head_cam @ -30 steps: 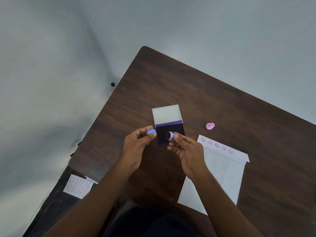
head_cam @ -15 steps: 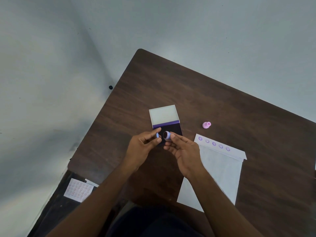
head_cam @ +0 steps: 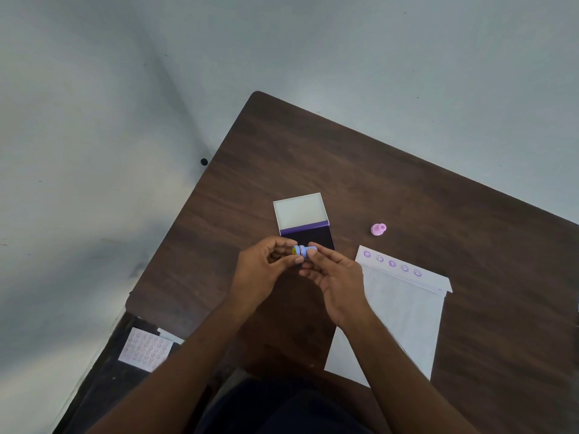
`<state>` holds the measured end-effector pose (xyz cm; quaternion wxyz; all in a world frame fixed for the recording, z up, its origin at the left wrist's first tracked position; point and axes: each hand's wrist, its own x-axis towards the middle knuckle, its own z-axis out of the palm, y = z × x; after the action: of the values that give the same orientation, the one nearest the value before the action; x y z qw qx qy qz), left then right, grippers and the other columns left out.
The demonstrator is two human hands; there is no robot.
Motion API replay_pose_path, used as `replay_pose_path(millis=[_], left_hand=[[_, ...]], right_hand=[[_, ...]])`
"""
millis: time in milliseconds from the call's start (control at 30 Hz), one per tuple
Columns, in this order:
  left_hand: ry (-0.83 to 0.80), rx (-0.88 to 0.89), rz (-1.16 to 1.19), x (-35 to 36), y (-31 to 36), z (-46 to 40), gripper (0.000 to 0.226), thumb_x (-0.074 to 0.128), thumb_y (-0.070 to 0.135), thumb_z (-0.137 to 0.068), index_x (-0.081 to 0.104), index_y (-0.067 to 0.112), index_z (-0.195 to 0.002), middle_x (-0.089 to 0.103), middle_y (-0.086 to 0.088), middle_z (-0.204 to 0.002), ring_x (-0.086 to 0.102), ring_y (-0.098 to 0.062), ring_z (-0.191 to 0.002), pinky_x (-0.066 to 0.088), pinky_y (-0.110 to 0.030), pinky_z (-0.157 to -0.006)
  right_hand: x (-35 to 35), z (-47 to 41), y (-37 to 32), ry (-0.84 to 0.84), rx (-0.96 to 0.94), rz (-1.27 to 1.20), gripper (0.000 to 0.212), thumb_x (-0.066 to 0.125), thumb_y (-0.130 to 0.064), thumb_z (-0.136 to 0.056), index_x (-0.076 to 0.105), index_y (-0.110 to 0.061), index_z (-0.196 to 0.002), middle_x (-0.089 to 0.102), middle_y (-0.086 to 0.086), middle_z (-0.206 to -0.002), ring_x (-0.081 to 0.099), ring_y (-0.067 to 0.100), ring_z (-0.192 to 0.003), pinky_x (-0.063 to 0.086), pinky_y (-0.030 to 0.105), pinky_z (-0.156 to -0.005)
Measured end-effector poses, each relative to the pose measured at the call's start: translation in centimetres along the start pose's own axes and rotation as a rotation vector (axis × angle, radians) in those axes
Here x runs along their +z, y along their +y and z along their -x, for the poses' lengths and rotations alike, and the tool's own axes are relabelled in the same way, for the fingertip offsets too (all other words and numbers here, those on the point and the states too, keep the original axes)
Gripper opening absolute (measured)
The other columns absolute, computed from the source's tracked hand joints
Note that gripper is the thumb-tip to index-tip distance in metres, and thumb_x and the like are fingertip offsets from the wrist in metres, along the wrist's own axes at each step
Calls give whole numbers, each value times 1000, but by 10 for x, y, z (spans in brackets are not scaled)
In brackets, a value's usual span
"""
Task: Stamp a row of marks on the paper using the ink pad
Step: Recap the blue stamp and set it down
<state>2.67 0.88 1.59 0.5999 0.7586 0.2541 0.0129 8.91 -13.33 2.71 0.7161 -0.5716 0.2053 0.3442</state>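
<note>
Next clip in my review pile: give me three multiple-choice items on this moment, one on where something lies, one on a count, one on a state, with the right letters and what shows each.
1. Where does the pink stamp lie?
A. On the table, apart from the paper, beyond its stamped edge
B. On the ink pad
C. In the left hand

2. How many purple marks are on the paper's folded top strip?
A. Two
B. Five
C. Nine

3. What is the state of the ink pad?
A. Lid shut
B. Lid open, laid back flat
C. Turned upside down

Answers:
1 A: it sits on bare wood to the right of the pad, clear of both hands.
2 B: five round marks run in a row along the strip.
3 B: the pale lid lies beyond the dark pad, while the left hand and the right hand hold the blue stamp together over it.
</note>
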Motion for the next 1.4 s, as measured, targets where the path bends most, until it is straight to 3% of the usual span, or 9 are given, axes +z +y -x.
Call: replay_pose_path(millis=[167, 367, 467, 767, 867, 1000, 1100, 1233, 1400], left_hand=[[2, -5, -25, 1, -1, -1, 30, 77, 21, -78, 70, 19, -107, 69, 20, -90, 67, 7, -84, 51, -8, -75], [27, -61, 55, 4, 3, -4, 29, 77, 20, -78, 72, 15, -107, 75, 8, -90, 71, -4, -81, 57, -19, -71], [30, -62, 89, 6, 4, -5, 28, 77, 19, -78, 73, 16, -105, 74, 11, -87, 71, -2, -78, 55, -15, -68], [25, -26, 158, 7, 0, -6, 35, 78, 8, -75, 71, 19, -107, 74, 6, -96, 71, -7, -89, 55, -18, -80], [1, -11, 180, 4, -1, -8, 37, 77, 6, -75, 70, 18, -109, 74, 2, -99, 71, -13, -92, 56, -24, -83], [-63, -20, 188, 2, 0, -11, 44, 76, 13, -78, 66, 16, -121, 73, 0, -108, 70, -10, -99, 55, -23, -88], [14, -84, 152, 1, 1, -10, 39, 69, 37, -80, 67, 24, -116, 75, 4, -98, 71, -6, -84, 55, -16, -74], [27, -97, 105, 1, 5, -7, 29, 70, 46, -73, 74, 29, -96, 74, 10, -79, 70, -11, -69, 57, -20, -63], [-5, -100, 153, 0, 4, -8, 26, 76, 24, -77, 76, 14, -101, 77, 1, -88, 72, -15, -77, 58, -23, -70]], right_hand=[[2, -1, -1, -7, -22, 42, 36, 75, -22, -68, 74, -9, -101, 77, 10, -95, 74, 31, -85, 61, 31, -72], [2, -3, -2, -9, -15, 53, 34, 74, -23, -69, 73, -10, -100, 76, 13, -98, 73, 32, -86, 61, 34, -76], [2, -4, -3, -2, -17, 60, 36, 74, -23, -69, 73, -9, -102, 75, 14, -98, 73, 32, -86, 61, 34, -76], [2, -7, -2, 21, -26, 180, 25, 69, -11, -84, 70, -5, -108, 72, 17, -104, 73, 30, -86, 58, 41, -85], [3, -8, -3, 7, -39, 196, 22, 68, -11, -85, 70, -6, -107, 72, 16, -103, 73, 30, -85, 59, 40, -84], [2, -7, -6, -17, -98, 245, 21, 67, -11, -86, 69, -8, -107, 72, 15, -105, 73, 29, -87, 59, 38, -83], [2, -8, -7, 18, -134, 321, 28, 67, -12, -86, 68, -5, -113, 71, 16, -107, 72, 30, -88, 59, 41, -84], [5, -8, -7, 40, -159, 415, 31, 68, -16, -86, 68, -5, -115, 72, 14, -105, 73, 24, -83, 60, 33, -81], [-3, -8, -5, 33, -199, 559, 32, 67, -23, -87, 68, -9, -115, 74, 10, -100, 72, 13, -72, 57, 17, -73]])
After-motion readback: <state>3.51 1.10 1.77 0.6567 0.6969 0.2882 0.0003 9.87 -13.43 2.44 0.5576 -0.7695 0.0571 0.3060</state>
